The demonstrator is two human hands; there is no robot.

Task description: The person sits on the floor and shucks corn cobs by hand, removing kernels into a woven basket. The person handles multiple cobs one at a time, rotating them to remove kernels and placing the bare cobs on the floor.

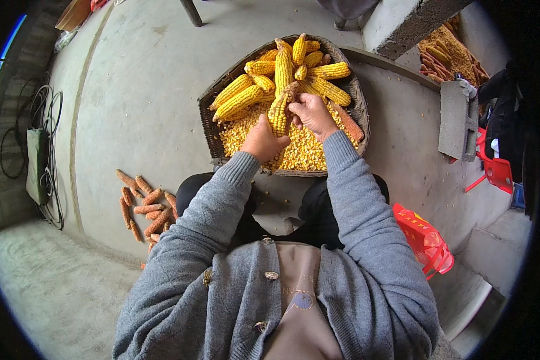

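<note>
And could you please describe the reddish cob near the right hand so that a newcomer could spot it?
Find the big woven basket at the picture's upper middle. Inside its right side, just right of the right hand, the cob lies slanted beside loose kernels. It is reddish and looks stripped, unlike the yellow ears just above it.

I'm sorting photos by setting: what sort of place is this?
Probably a farm storeroom or shed: a basket of yellow corn and loose kernels, with stripped cobs on a grey concrete floor.
</note>
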